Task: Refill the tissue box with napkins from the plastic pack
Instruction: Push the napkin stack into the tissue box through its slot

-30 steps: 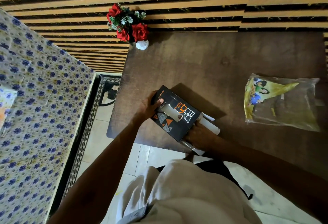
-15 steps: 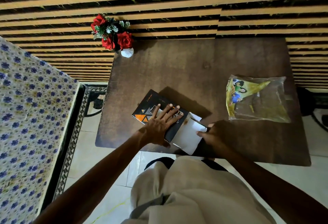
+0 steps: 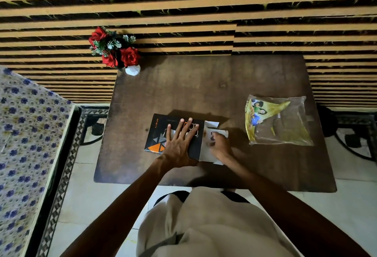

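A black tissue box [image 3: 158, 134] with orange triangles lies flat on the dark wooden table [image 3: 204, 89]. My left hand [image 3: 179, 144] presses flat on its top, fingers spread. White end flaps [image 3: 211, 124] stand open at the box's right end. My right hand [image 3: 219, 144] is at that end, fingers curled on a white flap or napkin; I cannot tell which. The clear plastic pack [image 3: 279, 122] with a yellow-green print lies on the table to the right, looking mostly empty and apart from both hands.
A small white vase of red roses [image 3: 115, 53] stands at the table's far left corner. A bed with a blue-flowered sheet [image 3: 26, 144] runs along the left. A striped wall is behind the table. My lap is at the table's near edge.
The box has turned square to the table edge. My left hand went from gripping its far end to lying flat on top. My right hand moved onto the open end flaps.
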